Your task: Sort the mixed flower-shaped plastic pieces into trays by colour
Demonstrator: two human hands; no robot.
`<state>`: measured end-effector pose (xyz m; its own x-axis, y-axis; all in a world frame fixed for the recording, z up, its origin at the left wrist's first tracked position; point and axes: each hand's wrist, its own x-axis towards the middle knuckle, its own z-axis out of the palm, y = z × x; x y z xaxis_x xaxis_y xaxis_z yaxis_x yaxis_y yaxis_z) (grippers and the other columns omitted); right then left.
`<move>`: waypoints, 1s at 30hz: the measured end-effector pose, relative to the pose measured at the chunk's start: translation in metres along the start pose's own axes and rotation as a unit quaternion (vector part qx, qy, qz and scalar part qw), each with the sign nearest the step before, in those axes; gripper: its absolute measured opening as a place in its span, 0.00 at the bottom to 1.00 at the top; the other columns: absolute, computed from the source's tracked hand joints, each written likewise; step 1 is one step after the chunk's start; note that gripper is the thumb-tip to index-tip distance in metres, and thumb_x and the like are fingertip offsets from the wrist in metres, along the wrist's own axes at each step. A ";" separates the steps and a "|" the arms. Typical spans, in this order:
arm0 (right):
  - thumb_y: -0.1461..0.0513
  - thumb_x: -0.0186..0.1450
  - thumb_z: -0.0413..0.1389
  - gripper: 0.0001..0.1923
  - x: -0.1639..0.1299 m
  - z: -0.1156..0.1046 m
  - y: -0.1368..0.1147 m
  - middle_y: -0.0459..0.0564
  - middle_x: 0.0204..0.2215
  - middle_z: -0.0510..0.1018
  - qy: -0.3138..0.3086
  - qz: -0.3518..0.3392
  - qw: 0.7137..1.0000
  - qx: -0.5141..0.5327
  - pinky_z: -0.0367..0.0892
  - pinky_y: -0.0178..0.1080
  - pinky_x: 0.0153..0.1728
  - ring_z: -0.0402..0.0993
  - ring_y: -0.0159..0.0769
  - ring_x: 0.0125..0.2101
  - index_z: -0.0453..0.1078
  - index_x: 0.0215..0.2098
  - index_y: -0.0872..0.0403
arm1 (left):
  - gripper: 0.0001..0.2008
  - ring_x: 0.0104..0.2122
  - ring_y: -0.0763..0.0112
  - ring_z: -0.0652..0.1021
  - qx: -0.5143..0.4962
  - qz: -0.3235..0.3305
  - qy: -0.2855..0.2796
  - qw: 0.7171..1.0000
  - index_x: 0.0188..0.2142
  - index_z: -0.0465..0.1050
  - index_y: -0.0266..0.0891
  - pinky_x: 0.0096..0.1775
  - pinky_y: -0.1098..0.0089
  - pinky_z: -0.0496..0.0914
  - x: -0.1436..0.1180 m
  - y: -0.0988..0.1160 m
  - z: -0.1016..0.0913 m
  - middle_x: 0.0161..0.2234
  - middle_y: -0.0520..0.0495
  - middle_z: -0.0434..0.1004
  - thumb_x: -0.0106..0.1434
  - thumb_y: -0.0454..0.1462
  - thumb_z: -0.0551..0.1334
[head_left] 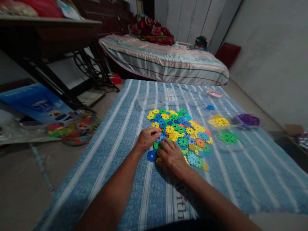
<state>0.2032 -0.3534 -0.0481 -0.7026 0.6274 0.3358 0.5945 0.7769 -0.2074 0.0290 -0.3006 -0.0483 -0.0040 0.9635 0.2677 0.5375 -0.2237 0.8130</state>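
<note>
Your left hand (147,138): fingers curled, tips resting on the pile of coloured snowflake discs (183,134). Your right hand (172,158): fingers extended, close together, flat on the pile's near edge. Neither visibly pinches a disc. Surface: blue striped cloth (125,134) on the floor. Room: bed (166,61) beyond; sorted yellow discs (219,121), green discs (227,138) at right.

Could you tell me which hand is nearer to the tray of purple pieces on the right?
Right. The right hand lies on the pile's near edge, closer to the purple tray; the left hand sits farther left.
</note>
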 end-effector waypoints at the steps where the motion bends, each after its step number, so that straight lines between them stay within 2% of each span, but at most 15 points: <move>1: 0.58 0.62 0.63 0.15 0.000 0.001 0.000 0.61 0.52 0.71 0.003 0.001 1.000 0.003 0.61 0.55 0.55 0.59 0.55 0.58 0.73 0.44 0.57 | 0.09 0.35 0.67 0.78 0.000 0.000 0.000 1.000 0.25 0.74 0.40 0.41 0.68 0.71 0.000 -0.001 0.000 0.31 0.48 0.79 0.56 0.40 0.59; 10: 0.56 0.64 0.61 0.12 -0.002 0.001 0.001 0.60 0.47 0.73 0.026 -0.032 0.999 0.003 0.63 0.52 0.52 0.63 0.52 0.55 0.74 0.39 0.57 | 0.10 0.36 0.66 0.79 0.001 -0.006 -0.001 1.000 0.27 0.75 0.39 0.43 0.68 0.72 0.002 -0.006 0.000 0.34 0.47 0.80 0.57 0.42 0.60; 13: 0.59 0.66 0.58 0.07 -0.004 0.004 0.004 0.57 0.42 0.75 0.074 -0.066 0.995 0.003 0.66 0.48 0.49 0.67 0.48 0.51 0.73 0.35 0.55 | 0.10 0.37 0.66 0.79 0.001 -0.005 -0.004 1.000 0.27 0.75 0.39 0.43 0.68 0.72 0.003 -0.005 -0.001 0.34 0.47 0.80 0.57 0.42 0.60; 17: 0.63 0.68 0.55 0.07 -0.006 0.006 0.008 0.55 0.36 0.76 0.154 -0.107 0.982 0.028 0.68 0.45 0.46 0.70 0.45 0.47 0.71 0.31 0.55 | 0.10 0.37 0.66 0.79 -0.001 -0.008 -0.002 1.000 0.27 0.75 0.40 0.44 0.68 0.73 0.003 -0.003 -0.001 0.34 0.47 0.80 0.56 0.43 0.60; 22: 0.64 0.68 0.54 0.06 -0.008 -0.005 0.015 0.54 0.37 0.77 0.184 -0.084 0.975 0.093 0.70 0.43 0.45 0.72 0.41 0.45 0.70 0.33 0.53 | 0.10 0.37 0.66 0.79 0.002 -0.006 -0.001 1.000 0.26 0.75 0.40 0.43 0.68 0.73 0.003 -0.002 -0.001 0.33 0.48 0.80 0.56 0.43 0.60; 26: 0.63 0.69 0.52 0.08 -0.012 -0.025 0.043 0.54 0.35 0.77 0.201 -0.051 0.975 0.084 0.71 0.43 0.43 0.73 0.40 0.41 0.70 0.32 0.53 | 0.10 0.37 0.66 0.79 0.004 -0.007 -0.003 1.000 0.26 0.76 0.39 0.43 0.68 0.72 0.002 -0.004 -0.001 0.33 0.47 0.80 0.56 0.42 0.60; 30: 0.62 0.69 0.50 0.13 -0.016 -0.065 0.105 0.52 0.32 0.76 0.228 0.017 0.973 -0.040 0.69 0.40 0.40 0.72 0.38 0.36 0.69 0.27 0.52 | 0.09 0.36 0.66 0.79 0.007 -0.003 -0.009 1.000 0.27 0.76 0.40 0.41 0.68 0.72 0.002 -0.006 -0.001 0.33 0.48 0.80 0.56 0.42 0.60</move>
<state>0.3019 -0.2851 -0.0155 -0.4465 0.5495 0.7062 0.6555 0.7381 -0.1599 0.0251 -0.2972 -0.0517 0.0077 0.9673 0.2535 0.5491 -0.2160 0.8074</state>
